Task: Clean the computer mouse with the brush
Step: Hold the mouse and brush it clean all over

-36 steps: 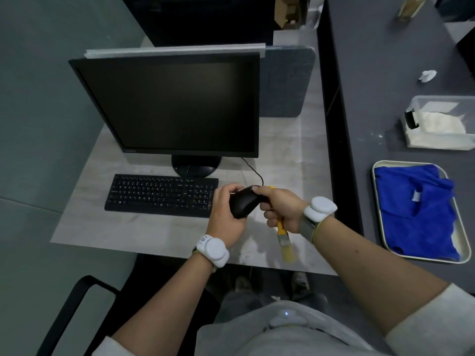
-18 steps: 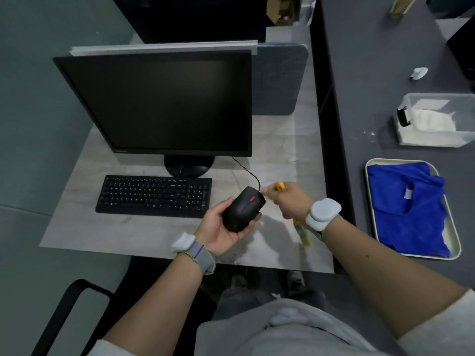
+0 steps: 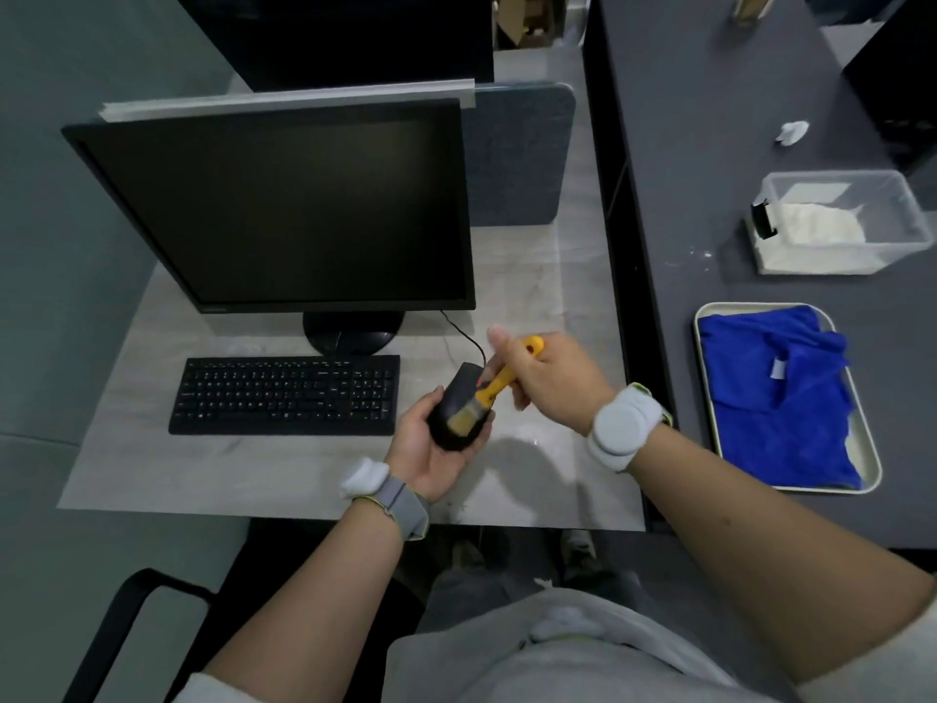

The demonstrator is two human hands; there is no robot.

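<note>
A black wired computer mouse [image 3: 456, 398] lies top up in the palm of my left hand [image 3: 423, 451], held a little above the desk to the right of the keyboard. My right hand [image 3: 550, 380] grips the yellow handle of a small flat brush [image 3: 489, 393]. The brush's pale bristles rest on the rear of the mouse's back. The mouse's cable runs up toward the monitor stand.
A black keyboard [image 3: 286, 393] and a dark monitor [image 3: 284, 215] stand on the light desk [image 3: 253, 474]. On the dark table to the right sit a tray [image 3: 869, 459] with a blue cloth [image 3: 781, 393] and a clear tub [image 3: 836, 223].
My left hand turned palm up, showing the mouse's top. My right hand swung the brush from pointing down beside the mouse to bristles on the mouse's back.
</note>
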